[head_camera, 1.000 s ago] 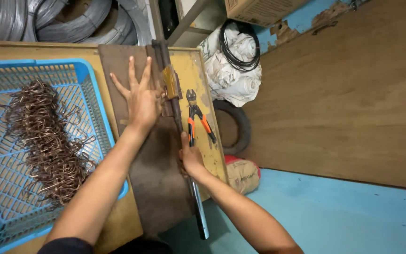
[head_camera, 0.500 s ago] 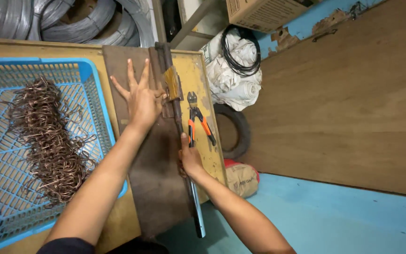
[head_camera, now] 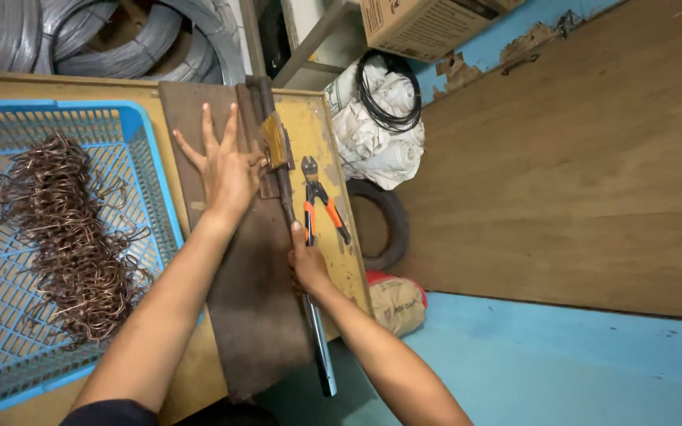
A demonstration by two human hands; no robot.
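Observation:
My left hand [head_camera: 226,170] lies flat with its fingers spread on a dark brown plate [head_camera: 250,308] on the wooden bench. My right hand [head_camera: 306,264] grips a long metal lever bar [head_camera: 321,355] that runs along the plate's right edge, from a rusty bending jig [head_camera: 272,142] at the far end to past the bench's near edge. A pair of orange-handled cutters [head_camera: 319,201] lies on the yellowish board just right of the bar, close to my right hand.
A blue plastic basket [head_camera: 151,158] on the left holds a heap of bent brown wire pieces [head_camera: 69,244]. Coils of grey wire [head_camera: 120,39] sit beyond the bench. A white sack with black cable [head_camera: 384,110], a tyre [head_camera: 392,229] and a brown sack [head_camera: 396,304] lie to the right.
Both hands keep their places on the plate and the bar. The view has shifted slightly; nothing else has visibly moved.

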